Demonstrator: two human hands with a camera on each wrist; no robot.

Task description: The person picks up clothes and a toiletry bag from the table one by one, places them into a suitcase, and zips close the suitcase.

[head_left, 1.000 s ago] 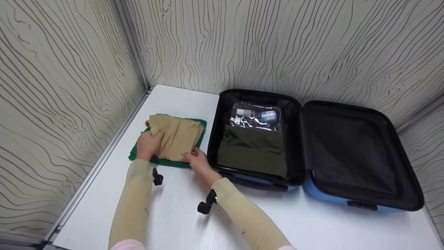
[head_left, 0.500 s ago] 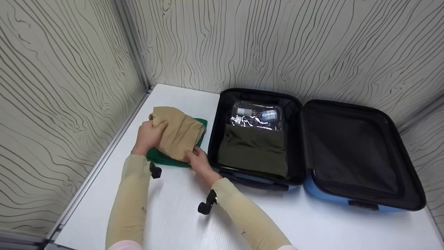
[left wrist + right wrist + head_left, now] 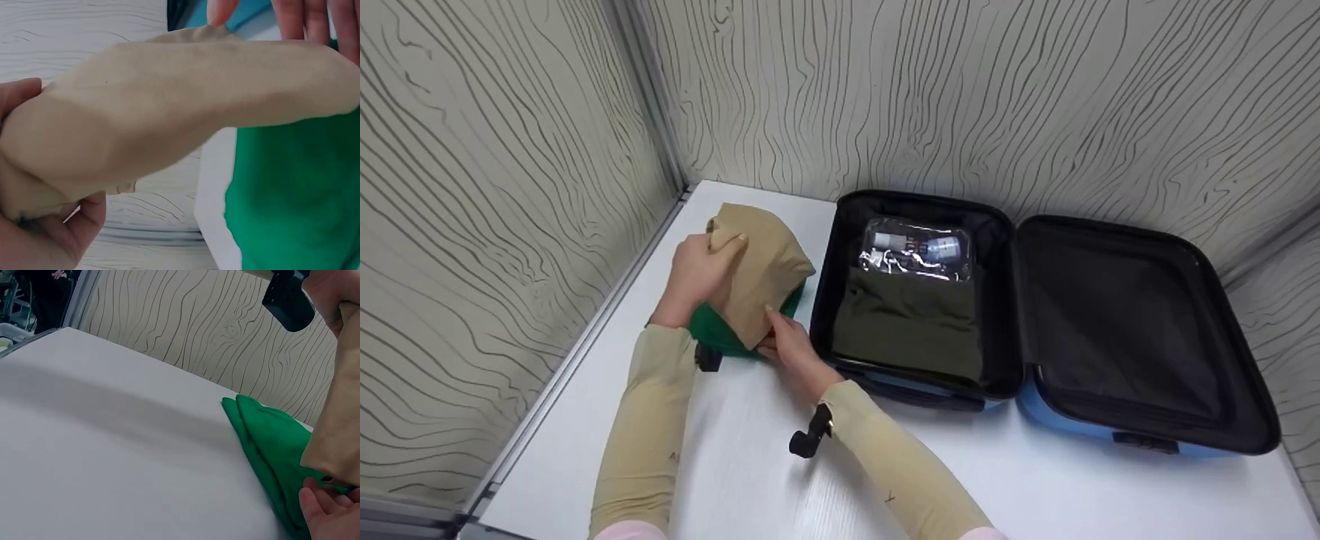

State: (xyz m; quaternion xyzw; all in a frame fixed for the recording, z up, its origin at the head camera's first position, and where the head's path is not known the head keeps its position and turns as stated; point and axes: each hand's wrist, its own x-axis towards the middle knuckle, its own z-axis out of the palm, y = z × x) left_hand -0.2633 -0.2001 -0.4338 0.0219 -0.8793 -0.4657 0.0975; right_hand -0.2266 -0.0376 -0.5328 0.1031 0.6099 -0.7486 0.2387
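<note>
A folded beige garment (image 3: 761, 262) is raised at its far left side above a folded green garment (image 3: 712, 330) on the white table. My left hand (image 3: 697, 271) grips its left edge, thumb on top and fingers beneath. At the lower right corner my right hand (image 3: 795, 346) holds the cloth, with the thumb over it and the fingers below. The left wrist view shows the beige garment (image 3: 140, 112) sagging between both hands, over the green cloth (image 3: 292, 185). Most of the green garment's top is hidden in the head view.
Right of the hands lies an open blue suitcase (image 3: 999, 322) with black lining. Inside are a folded olive garment (image 3: 907, 322) and a clear pouch (image 3: 915, 251) of bottles. Its lid (image 3: 1125, 322) lies opened to the right. Patterned walls (image 3: 930, 97) stand behind and at the left.
My left hand has lifted the beige garment's left side up and away from me, off the green one, tilting it. The right hand has stayed near the lower right corner.
</note>
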